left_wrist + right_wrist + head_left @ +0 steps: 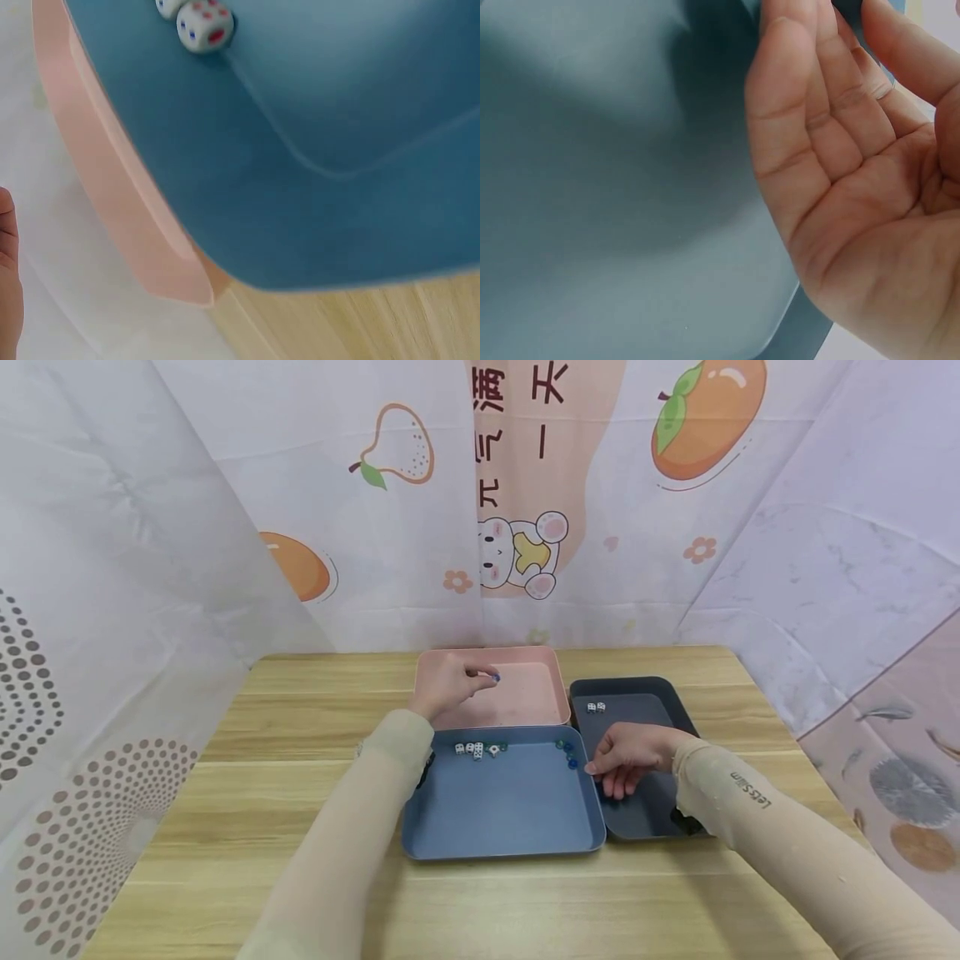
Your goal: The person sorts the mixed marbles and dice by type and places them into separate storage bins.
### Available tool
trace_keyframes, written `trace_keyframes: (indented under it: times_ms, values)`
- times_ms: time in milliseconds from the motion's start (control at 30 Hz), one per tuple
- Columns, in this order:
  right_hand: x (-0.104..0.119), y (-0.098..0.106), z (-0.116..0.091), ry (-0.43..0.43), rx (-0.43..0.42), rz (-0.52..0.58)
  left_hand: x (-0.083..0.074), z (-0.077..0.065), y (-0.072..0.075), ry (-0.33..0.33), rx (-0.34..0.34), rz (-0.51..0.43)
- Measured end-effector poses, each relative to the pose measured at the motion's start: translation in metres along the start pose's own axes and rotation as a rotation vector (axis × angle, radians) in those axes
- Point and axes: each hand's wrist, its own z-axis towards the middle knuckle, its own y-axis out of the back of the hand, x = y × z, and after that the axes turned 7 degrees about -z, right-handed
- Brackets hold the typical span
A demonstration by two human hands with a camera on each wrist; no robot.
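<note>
Over the pink tray (528, 689), my left hand (450, 683) pinches a small blue bead-like piece (497, 677) between thumb and fingertips. My right hand (630, 756) hovers above the dark tray's (637, 820) left side, fingers loosely bent, fingertips by the rim of the blue tray (510, 814). Nothing shows in its palm in the right wrist view; its fingertips are partly out of frame there. Close to those fingertips, several blue and green pieces (572, 763) lie in the blue tray. White dice (469, 748) sit along its back edge, beside small green pieces.
Two white dice (596, 707) rest at the back of the dark tray. The three trays stand close together on a wooden table (315, 777). A printed curtain (420, 552) hangs right behind the table.
</note>
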Motion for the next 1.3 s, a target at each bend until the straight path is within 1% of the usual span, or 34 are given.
trace_keyframes:
  times_ms: [100,200,300,467,767,1067,1300]
  values:
    - [0.0,0.0,0.0,-0.001,-0.002,-0.007,0.005,0.004,0.006,0.055,-0.017,0.012]
    - [0.0,0.0,0.0,-0.002,-0.004,-0.01,0.009,0.008,0.01,0.116,-0.006,-0.068]
    - [0.0,0.0,0.0,-0.002,-0.002,-0.01,0.013,0.01,0.014,0.145,-0.009,-0.13]
    - [0.0,0.001,0.001,-0.001,-0.001,-0.014,0.02,0.015,0.018,0.154,-0.038,-0.142]
    - [0.0,0.001,0.002,-0.008,-0.006,-0.019,0.033,0.025,0.019,0.185,-0.103,-0.171]
    - [0.0,0.002,0.003,-0.016,-0.003,-0.023,0.042,0.037,0.013,0.232,-0.101,-0.182]
    - [0.0,0.002,0.003,-0.019,-0.003,-0.01,0.045,0.047,0.005,0.226,-0.11,-0.196]
